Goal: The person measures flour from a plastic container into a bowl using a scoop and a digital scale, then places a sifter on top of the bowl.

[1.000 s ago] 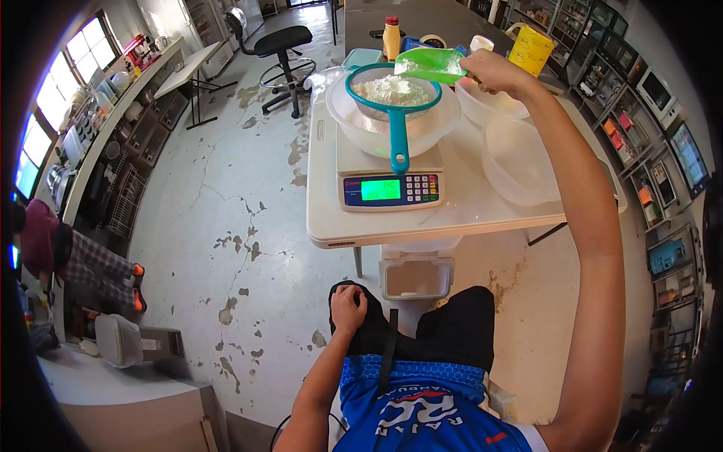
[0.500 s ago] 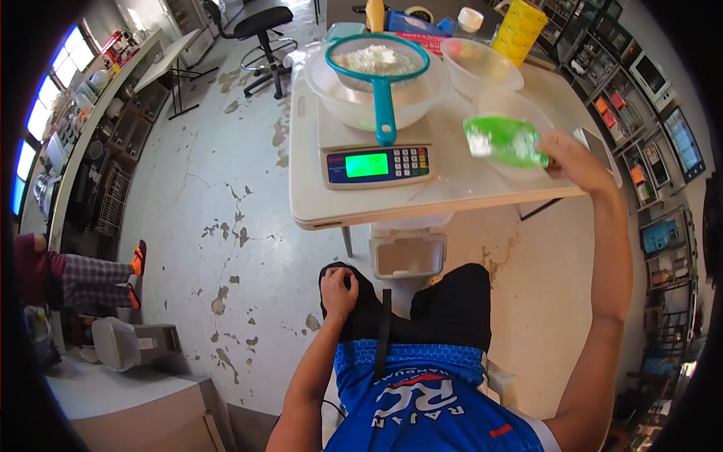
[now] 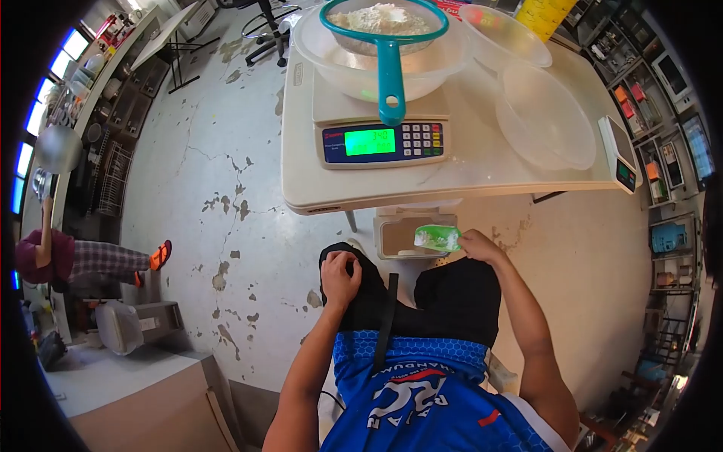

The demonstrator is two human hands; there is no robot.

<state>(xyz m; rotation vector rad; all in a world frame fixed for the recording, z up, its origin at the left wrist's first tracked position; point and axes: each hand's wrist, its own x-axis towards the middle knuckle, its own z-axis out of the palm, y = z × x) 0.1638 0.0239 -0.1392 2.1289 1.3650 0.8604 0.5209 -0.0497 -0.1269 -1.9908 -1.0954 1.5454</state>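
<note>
My right hand is closed on a green scoop dusted with white powder. The scoop is over the mouth of a pale plastic bin below the table edge. My left hand rests on my left knee with fingers loosely bent and nothing in it. On the table, a teal-rimmed sieve holding a heap of white powder sits across a large translucent bowl. That bowl stands on a digital scale with a lit green display, apparently reading 340.
Two more translucent bowls, one near and one farther back, stand on the white table. A small scale lies at its right edge. A yellow container is behind. Another person stands at the left counter.
My right hand has brought the green scoop down from over the table bowl to the bin. My left hand stays on my knee. The view has tilted down slightly.
</note>
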